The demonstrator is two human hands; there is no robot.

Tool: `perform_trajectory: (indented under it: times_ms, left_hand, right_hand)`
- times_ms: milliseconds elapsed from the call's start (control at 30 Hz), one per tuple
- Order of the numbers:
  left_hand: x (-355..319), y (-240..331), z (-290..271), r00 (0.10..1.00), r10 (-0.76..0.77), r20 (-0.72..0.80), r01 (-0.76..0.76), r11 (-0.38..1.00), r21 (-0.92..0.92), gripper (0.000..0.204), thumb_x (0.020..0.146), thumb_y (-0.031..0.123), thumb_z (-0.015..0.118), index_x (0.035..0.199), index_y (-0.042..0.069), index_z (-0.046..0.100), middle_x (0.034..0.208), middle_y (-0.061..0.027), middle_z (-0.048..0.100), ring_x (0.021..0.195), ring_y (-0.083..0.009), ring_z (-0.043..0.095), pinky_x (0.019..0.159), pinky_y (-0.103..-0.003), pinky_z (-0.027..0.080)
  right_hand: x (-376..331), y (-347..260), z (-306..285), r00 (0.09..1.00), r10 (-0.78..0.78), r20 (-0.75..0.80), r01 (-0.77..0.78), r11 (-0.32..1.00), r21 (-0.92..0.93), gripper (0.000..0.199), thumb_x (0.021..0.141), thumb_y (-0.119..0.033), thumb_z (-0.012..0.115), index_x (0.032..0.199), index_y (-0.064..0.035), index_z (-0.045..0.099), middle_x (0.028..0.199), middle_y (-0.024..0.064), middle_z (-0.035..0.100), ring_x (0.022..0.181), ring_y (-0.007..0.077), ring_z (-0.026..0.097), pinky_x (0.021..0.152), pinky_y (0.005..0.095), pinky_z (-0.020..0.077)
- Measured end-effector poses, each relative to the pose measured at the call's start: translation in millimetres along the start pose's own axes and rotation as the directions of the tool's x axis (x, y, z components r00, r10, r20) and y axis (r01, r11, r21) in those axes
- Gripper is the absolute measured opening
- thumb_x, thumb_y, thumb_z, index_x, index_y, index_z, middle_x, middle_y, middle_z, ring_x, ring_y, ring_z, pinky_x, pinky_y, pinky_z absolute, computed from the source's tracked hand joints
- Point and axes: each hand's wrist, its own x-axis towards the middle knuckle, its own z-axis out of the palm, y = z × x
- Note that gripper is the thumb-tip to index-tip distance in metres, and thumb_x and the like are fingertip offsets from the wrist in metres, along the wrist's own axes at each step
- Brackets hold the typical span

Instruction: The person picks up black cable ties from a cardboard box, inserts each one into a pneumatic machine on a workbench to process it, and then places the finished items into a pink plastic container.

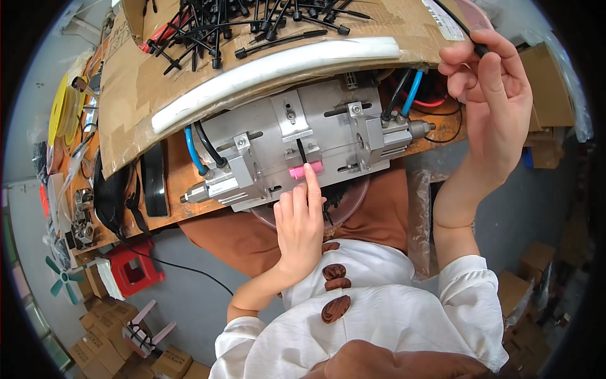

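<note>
My left hand [298, 227] reaches up to the middle of a metal fixture [328, 120]. Its index fingertip presses a small pink block [306, 170], while the other fingers curl in below. A thin black rod [301, 150] runs down to the block from a metal bracket [291, 115]; what lies under the fingers is hidden. Raised at the upper right, my right hand [492, 82] pinches the thicker end of another black rod [464, 28] between thumb and fingers. That rod slants up and left out of view.
Several black rods [252, 25] lie heaped on a cardboard sheet [126, 101] edged with a white foam strip [278, 72]. Blue air hoses [412, 95] join both ends of the fixture. A clear bowl [353, 199] holds dark pieces under the table edge. A red stool [136, 268] stands at lower left.
</note>
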Motion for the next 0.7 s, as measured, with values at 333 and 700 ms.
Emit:
perform_trajectory:
  times_ms: [333, 700]
  left_hand:
    - [-1.1, -2.3, -0.4, 1.000, -0.016, 0.007, 0.016, 1.000, -0.013, 0.073, 0.074, 0.007, 0.071, 0.140, 0.001, 0.040, 0.094, -0.0073, 0.050, 0.087, -0.0245, 0.048, 0.075, -0.037, 0.038]
    - [-6.1, -11.5, -43.7, 0.981, -0.095, -0.166, 0.078, 0.991, -0.107, 0.073, 0.068, -0.001, 0.074, 0.136, 0.001, 0.047, 0.098, -0.0092, 0.054, 0.087, -0.0254, 0.044, 0.078, -0.034, 0.038]
  right_hand:
    - [-40.8, 1.8, 51.8, 0.993, -0.036, -0.110, 0.020, 0.989, -0.146, 0.024, 0.084, 0.008, 0.061, 0.107, 0.0048, 0.057, 0.099, 0.0195, 0.067, 0.076, 0.0162, 0.063, 0.063, 0.0244, 0.0524]
    - [-141.4, 73.7, 113.7, 0.927, -0.025, 0.374, 0.268, 0.742, -0.615, 0.068, 0.074, -0.003, 0.071, 0.134, 0.0082, 0.043, 0.070, 0.0063, 0.052, 0.059, 0.0174, 0.052, 0.051, 0.0324, 0.0453]
